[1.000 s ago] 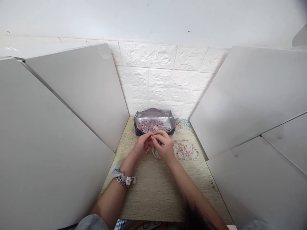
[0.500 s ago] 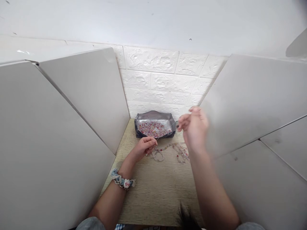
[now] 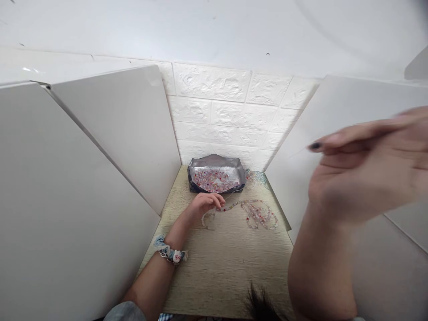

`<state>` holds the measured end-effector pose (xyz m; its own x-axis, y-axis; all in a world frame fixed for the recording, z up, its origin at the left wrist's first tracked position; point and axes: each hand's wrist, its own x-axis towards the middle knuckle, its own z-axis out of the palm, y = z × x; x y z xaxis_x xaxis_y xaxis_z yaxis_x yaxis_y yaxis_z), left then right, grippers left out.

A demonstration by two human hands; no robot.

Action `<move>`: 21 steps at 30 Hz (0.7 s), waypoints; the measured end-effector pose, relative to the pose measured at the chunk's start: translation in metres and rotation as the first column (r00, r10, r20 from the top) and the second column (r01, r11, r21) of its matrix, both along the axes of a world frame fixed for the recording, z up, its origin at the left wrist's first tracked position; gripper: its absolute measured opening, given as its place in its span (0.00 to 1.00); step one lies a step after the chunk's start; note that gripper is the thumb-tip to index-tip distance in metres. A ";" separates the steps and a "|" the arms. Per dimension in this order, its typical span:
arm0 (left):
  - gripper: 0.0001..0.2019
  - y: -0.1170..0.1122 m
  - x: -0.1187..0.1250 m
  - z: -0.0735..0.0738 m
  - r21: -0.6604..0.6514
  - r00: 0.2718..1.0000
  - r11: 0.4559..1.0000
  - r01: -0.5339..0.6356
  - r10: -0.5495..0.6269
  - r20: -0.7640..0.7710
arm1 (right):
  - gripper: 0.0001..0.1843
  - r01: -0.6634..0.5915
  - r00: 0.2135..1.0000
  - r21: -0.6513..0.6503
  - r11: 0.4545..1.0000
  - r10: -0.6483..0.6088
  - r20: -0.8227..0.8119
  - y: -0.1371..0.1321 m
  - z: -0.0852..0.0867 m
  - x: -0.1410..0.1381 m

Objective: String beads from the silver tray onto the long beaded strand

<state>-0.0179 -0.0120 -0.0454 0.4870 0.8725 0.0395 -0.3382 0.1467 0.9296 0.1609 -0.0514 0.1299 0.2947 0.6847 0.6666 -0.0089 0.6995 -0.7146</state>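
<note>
Beads strung on a thin thread (image 3: pixel 234 206) lie across the worktop (image 3: pixel 220 267) near its far edge, running from our left hand (image 3: pixel 203 206) toward a looped pile of finished bead strands (image 3: pixel 262 216) by the right edge. Our left hand rests on the worktop with its fingers (image 3: pixel 217 203) curled down onto the near end of the string, pinching it. Our right hand (image 3: pixel 368 174) is raised high and close to the camera, blurred, fingers pressed together as if gripping the thread's free end, though we cannot tell whether anything is actually between them.

We judge the main risk to be the pull: if the raised hand draws too hard, the left pinch could slip and beads could slide off and scatter over the worktop. A taut thread could also snag the strands beside it and tangle them, or catch the rim of the foil tray of loose beads (image 3: pixel 216 178) at the far edge and tip it.
</note>
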 end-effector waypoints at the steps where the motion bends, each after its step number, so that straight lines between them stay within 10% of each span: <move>1: 0.10 0.000 -0.001 -0.001 0.002 1.000 1.000 0.008 -0.008 0.014 | 0.16 0.000 1.000 0.067 0.998 0.000 0.006 0.004 -0.004 0.002; 4: 0.12 0.000 -0.003 -0.002 -0.032 0.997 0.999 0.001 0.001 0.082 | 0.09 -0.164 0.946 -0.050 0.985 0.172 0.273 0.018 -0.019 0.004; 10: 0.14 -0.001 0.003 -0.001 -0.195 0.973 0.979 -0.057 0.098 0.211 | 0.11 -0.187 0.547 -0.439 0.879 0.464 0.697 0.048 -0.073 -0.018; 21: 0.13 0.004 0.005 -0.004 -0.290 0.940 0.896 -0.337 0.337 -0.051 | 0.17 0.091 0.388 -0.508 0.857 0.439 0.810 0.105 -0.122 -0.022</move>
